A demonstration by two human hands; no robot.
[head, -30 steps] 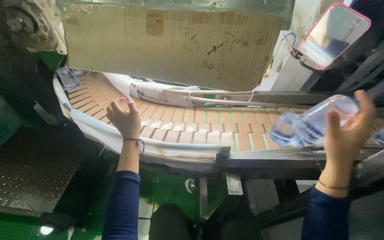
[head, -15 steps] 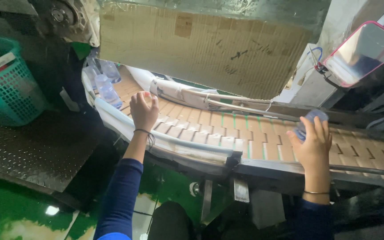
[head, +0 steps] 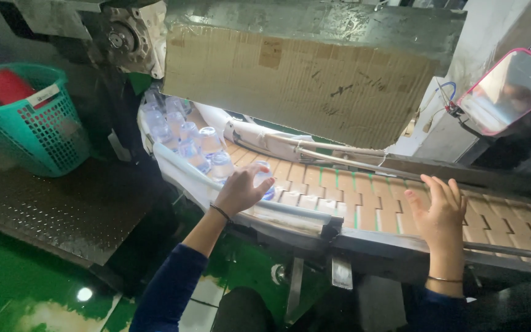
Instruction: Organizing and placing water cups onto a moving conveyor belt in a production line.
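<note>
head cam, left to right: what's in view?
teal basket → cluster of clear bottles → left hand on a bottle → slatted conveyor belt → right hand, open over the belt → pink-edged phone

To our left we see a teal plastic basket (head: 29, 123) standing on a dark checker-plate platform (head: 62, 209), with a red flat object (head: 4, 85) lying inside it. Above the line, we find a worn cardboard sheet (head: 296, 83) fixed under a grey metal housing (head: 314, 18). A pink-framed mirror (head: 508, 92) hangs at our right. Below us lies glossy green floor (head: 7, 289).
</note>
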